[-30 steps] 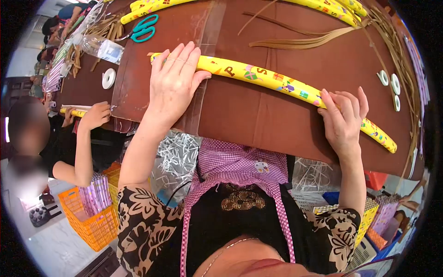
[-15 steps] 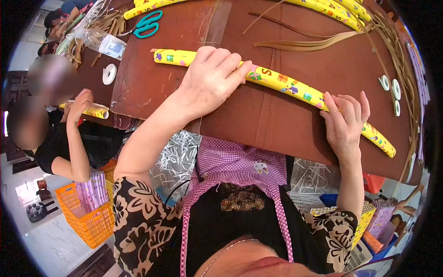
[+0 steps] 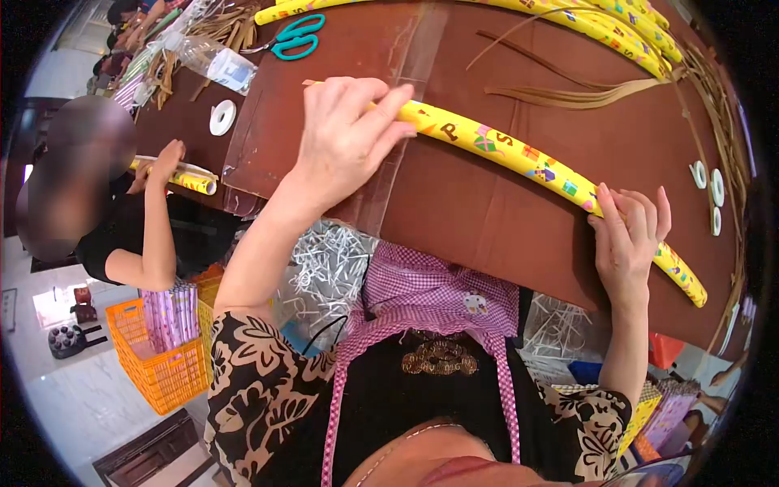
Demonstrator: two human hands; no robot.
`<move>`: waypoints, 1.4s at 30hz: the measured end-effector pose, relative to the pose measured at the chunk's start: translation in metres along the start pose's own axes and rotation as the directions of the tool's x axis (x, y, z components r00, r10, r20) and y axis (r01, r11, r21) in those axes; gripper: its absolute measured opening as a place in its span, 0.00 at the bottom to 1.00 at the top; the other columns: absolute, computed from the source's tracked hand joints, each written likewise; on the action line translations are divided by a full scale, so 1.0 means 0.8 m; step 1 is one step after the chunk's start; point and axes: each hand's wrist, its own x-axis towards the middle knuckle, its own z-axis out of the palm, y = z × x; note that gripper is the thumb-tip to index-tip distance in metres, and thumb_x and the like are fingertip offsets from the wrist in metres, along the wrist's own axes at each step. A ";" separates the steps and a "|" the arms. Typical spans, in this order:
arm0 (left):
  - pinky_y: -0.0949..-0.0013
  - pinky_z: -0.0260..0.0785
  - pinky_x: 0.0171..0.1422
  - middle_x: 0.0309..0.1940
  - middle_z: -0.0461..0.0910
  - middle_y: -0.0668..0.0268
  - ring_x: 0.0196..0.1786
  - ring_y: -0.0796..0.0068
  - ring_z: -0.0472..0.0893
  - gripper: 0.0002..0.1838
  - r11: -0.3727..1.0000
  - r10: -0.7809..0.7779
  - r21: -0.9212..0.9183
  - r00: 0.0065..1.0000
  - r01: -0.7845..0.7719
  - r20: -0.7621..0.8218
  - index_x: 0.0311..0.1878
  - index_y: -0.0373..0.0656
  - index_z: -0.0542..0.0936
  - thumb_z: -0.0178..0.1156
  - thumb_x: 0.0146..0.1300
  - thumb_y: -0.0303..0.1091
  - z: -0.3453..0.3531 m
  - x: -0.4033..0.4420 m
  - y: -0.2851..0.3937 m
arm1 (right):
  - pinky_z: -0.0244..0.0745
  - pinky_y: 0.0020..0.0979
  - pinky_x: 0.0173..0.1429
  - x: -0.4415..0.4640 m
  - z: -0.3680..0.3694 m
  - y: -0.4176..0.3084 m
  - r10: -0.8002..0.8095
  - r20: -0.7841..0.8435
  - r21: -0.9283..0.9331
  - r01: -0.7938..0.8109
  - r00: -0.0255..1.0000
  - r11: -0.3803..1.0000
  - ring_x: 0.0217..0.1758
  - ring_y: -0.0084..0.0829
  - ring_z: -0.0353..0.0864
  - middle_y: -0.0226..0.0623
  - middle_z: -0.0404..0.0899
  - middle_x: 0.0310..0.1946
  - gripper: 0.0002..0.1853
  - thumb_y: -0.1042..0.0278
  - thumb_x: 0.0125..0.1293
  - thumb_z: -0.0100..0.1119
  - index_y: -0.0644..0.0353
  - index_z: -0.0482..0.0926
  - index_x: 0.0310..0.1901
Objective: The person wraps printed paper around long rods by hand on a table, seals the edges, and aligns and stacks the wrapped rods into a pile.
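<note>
The left hand (image 3: 349, 134) lies over the left end of a long, slim, yellow roll printed with gifts and letters (image 3: 519, 158), fingers loosely curved; whether it grips cannot be told. The right hand (image 3: 629, 231) pinches the roll toward its right end between thumb and index finger, other fingers raised. The roll lies along the brown-covered tabletop (image 3: 454, 207).

I've got the tube (image 3: 519, 152) crosswise on the table (image 3: 454, 211), left hand (image 3: 345, 134) at its left end, right hand (image 3: 629, 235) toward its right. Behind it: scissors (image 3: 280, 40) left, strips (image 3: 580, 99) right. Bottle (image 3: 231, 69) and tape (image 3: 216, 123) left of the tube; three small rolls (image 3: 717, 199) behind its right end.
</note>
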 end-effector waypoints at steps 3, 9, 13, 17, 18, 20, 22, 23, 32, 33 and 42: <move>0.59 0.63 0.50 0.41 0.77 0.71 0.44 0.67 0.75 0.20 0.998 0.049 -0.031 0.998 -0.047 0.039 0.48 0.45 0.84 0.74 0.50 0.36 0.011 0.001 0.005 | 0.55 0.50 0.78 0.000 0.000 -0.001 -0.005 0.002 -0.007 0.005 1.000 1.000 0.54 0.35 0.78 0.32 0.79 0.44 0.24 0.76 0.55 0.69 0.56 0.83 0.57; 0.61 0.64 0.47 0.35 0.80 0.71 0.42 0.67 0.77 0.11 0.995 0.102 -0.003 0.989 -0.102 -0.107 0.38 0.45 0.86 0.74 0.51 0.34 -0.005 -0.007 0.004 | 0.53 0.51 0.79 -0.001 0.000 0.000 0.008 0.028 -0.012 -0.008 1.000 1.000 0.55 0.36 0.78 0.33 0.79 0.45 0.22 0.76 0.57 0.68 0.57 0.83 0.56; 0.63 0.65 0.48 0.37 0.82 0.68 0.42 0.65 0.77 0.12 0.946 -0.324 -0.035 0.931 0.323 -0.166 0.45 0.44 0.87 0.72 0.57 0.31 -0.019 -0.039 -0.040 | 0.54 0.51 0.79 -0.002 0.001 0.003 -0.019 0.023 -0.021 0.019 1.000 1.000 0.55 0.37 0.79 0.33 0.80 0.46 0.21 0.75 0.59 0.66 0.60 0.83 0.57; 0.62 0.63 0.49 0.38 0.81 0.68 0.43 0.66 0.76 0.14 0.918 -0.396 -0.026 0.908 0.397 -0.138 0.50 0.44 0.87 0.70 0.60 0.31 -0.024 -0.053 -0.063 | 0.54 0.50 0.79 -0.001 0.002 0.003 -0.027 0.027 -0.022 0.028 0.999 0.999 0.55 0.36 0.79 0.35 0.80 0.45 0.21 0.74 0.61 0.66 0.60 0.82 0.57; 0.62 0.63 0.49 0.38 0.80 0.69 0.43 0.67 0.75 0.15 0.941 -0.337 0.001 0.936 0.339 -0.100 0.50 0.45 0.86 0.70 0.59 0.32 -0.022 -0.051 -0.061 | 0.54 0.50 0.79 -0.001 0.002 0.003 -0.034 0.029 -0.021 0.034 0.999 0.999 0.55 0.36 0.79 0.35 0.80 0.45 0.21 0.74 0.61 0.66 0.60 0.82 0.57; 0.62 0.63 0.49 0.38 0.78 0.69 0.44 0.68 0.74 0.16 0.959 -0.280 0.023 0.958 0.282 -0.063 0.51 0.46 0.86 0.71 0.59 0.32 -0.018 -0.043 -0.054 | 0.53 0.50 0.79 -0.001 0.001 0.003 -0.028 0.030 -0.027 0.028 0.999 0.999 0.55 0.36 0.79 0.35 0.80 0.45 0.21 0.74 0.61 0.66 0.60 0.82 0.57; 0.62 0.62 0.49 0.39 0.76 0.71 0.44 0.69 0.74 0.18 0.974 -0.226 0.020 0.974 0.226 0.013 0.51 0.48 0.86 0.72 0.57 0.36 -0.016 -0.035 -0.048 | 0.53 0.50 0.79 0.000 0.001 0.003 -0.035 0.022 -0.026 0.036 0.999 0.999 0.55 0.36 0.79 0.34 0.80 0.45 0.21 0.74 0.60 0.66 0.59 0.82 0.58; 0.62 0.62 0.49 0.37 0.74 0.71 0.43 0.69 0.73 0.18 0.980 -0.199 0.016 0.980 0.199 0.011 0.50 0.49 0.86 0.73 0.55 0.39 -0.012 -0.034 -0.050 | 0.53 0.50 0.79 0.000 0.001 0.003 -0.037 0.016 -0.023 0.037 0.999 0.999 0.55 0.36 0.79 0.34 0.80 0.45 0.22 0.74 0.60 0.66 0.59 0.82 0.58; 0.62 0.63 0.50 0.40 0.80 0.72 0.46 0.69 0.76 0.09 0.946 -0.244 0.210 0.969 0.246 -0.037 0.36 0.47 0.88 0.74 0.54 0.37 -0.039 -0.070 -0.079 | 0.53 0.50 0.79 0.000 0.000 0.002 -0.020 0.035 -0.021 0.021 0.999 1.000 0.55 0.36 0.79 0.34 0.80 0.45 0.23 0.75 0.58 0.68 0.58 0.82 0.58; 0.60 0.66 0.49 0.36 0.82 0.68 0.43 0.65 0.79 0.09 0.910 -0.370 0.170 0.926 0.377 -0.073 0.32 0.43 0.87 0.72 0.59 0.38 -0.041 -0.068 -0.080 | 0.53 0.50 0.79 0.001 0.001 0.002 -0.023 0.034 -0.016 0.024 0.999 1.000 0.55 0.36 0.79 0.34 0.80 0.45 0.23 0.75 0.58 0.68 0.58 0.82 0.58; 0.61 0.73 0.47 0.35 0.84 0.55 0.39 0.60 0.84 0.20 0.565 -0.771 -0.165 0.588 0.809 0.243 0.37 0.38 0.88 0.66 0.65 0.49 -0.011 -0.042 -0.097 | 0.55 0.50 0.78 0.000 0.002 0.004 -0.030 0.031 -0.051 0.031 0.999 0.998 0.54 0.36 0.79 0.33 0.80 0.45 0.24 0.75 0.57 0.68 0.58 0.81 0.58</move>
